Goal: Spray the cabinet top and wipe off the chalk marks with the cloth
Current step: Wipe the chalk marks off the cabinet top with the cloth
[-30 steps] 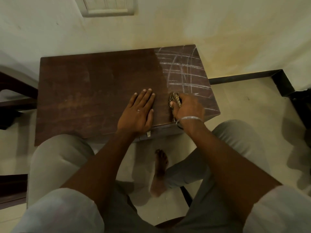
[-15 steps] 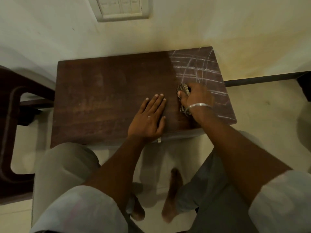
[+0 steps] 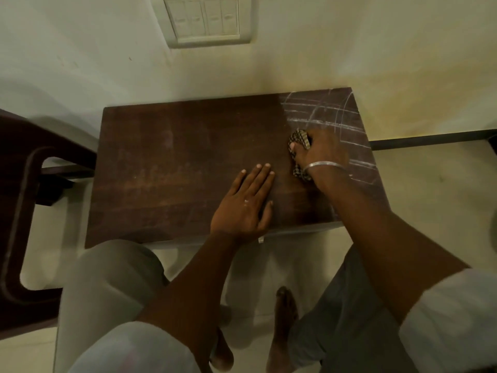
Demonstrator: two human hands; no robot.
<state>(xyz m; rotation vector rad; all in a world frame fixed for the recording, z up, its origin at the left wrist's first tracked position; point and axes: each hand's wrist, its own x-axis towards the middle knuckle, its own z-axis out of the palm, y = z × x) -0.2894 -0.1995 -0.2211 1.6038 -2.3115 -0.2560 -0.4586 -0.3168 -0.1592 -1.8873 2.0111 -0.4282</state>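
Note:
A dark brown wooden cabinet top stands against the wall. White chalk marks cross its right end in a rough grid. My right hand, with a silver bangle at the wrist, grips a bunched checked cloth and presses it on the top at the left edge of the marks. Flat on the wood near the front edge lies my left hand, fingers straight. The left and middle of the top show no chalk. No spray bottle is in view.
A dark wooden chair stands at the left, close to the cabinet's side. A switch panel is on the wall above. My knees and bare feet are below the cabinet's front edge, on a pale tiled floor.
My right hand has pushed the cloth away from the front edge, further up into the chalk marks. The view has tilted up. My left hand stays flat in place.

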